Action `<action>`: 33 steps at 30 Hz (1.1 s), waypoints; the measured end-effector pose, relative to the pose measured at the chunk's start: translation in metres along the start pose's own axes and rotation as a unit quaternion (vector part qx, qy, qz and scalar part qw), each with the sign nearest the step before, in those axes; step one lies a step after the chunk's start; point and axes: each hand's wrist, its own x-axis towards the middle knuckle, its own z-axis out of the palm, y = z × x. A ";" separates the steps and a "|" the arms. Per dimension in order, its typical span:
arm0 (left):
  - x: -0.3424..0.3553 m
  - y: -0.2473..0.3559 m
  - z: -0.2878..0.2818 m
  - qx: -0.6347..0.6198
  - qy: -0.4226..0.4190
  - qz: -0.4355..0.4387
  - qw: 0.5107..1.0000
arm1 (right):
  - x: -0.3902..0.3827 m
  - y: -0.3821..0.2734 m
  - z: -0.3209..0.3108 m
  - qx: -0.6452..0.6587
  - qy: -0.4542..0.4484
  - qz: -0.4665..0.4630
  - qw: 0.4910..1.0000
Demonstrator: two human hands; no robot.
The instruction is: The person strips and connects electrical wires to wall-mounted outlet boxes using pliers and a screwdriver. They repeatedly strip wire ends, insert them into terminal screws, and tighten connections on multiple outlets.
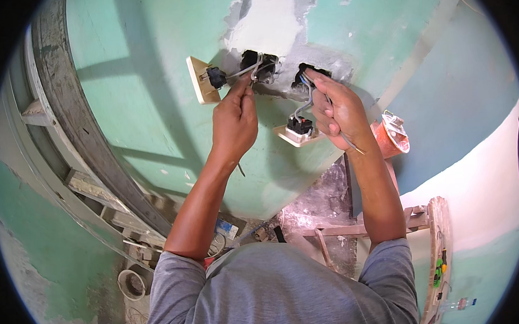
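My left hand (234, 121) is closed in a pinch on a grey electrical cable (257, 63) at the mouth of the left wall box (265, 58). Left of it, a cream switch plate (201, 82) with a black module (216, 77) hangs by its wires. At the right wall box (303, 73) my right hand (345, 109) reaches its fingertips into the opening. Its other fingers curl round a second grey cable (351, 143), whose stripped end sticks out below the palm. Beneath that box a second plate (296, 138) with a black module (299, 124) dangles on wires.
An orange bucket (390, 138) stands right of my right forearm. A wooden ladder (437, 258) at lower right carries green-and-yellow handled tools (439, 270). Another ladder frame (84, 184) leans at left. A round pail (133, 284) sits on the floor. Patched plaster (270, 17) surrounds the boxes.
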 end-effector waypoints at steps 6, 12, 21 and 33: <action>0.007 0.007 0.001 0.000 -0.035 -0.007 0.999 | 0.002 0.000 0.005 -0.034 0.010 -0.005 0.999; 0.006 0.003 0.014 -0.175 -0.024 -0.074 0.982 | 0.002 -0.006 0.007 -0.197 0.043 -0.028 0.979; 0.007 0.013 0.009 -0.397 -0.118 -0.168 0.895 | -0.002 -0.012 0.006 -0.276 0.071 -0.001 0.959; 0.018 0.005 0.014 -0.434 -0.130 -0.184 0.873 | 0.012 0.004 0.002 -0.345 0.095 -0.065 0.932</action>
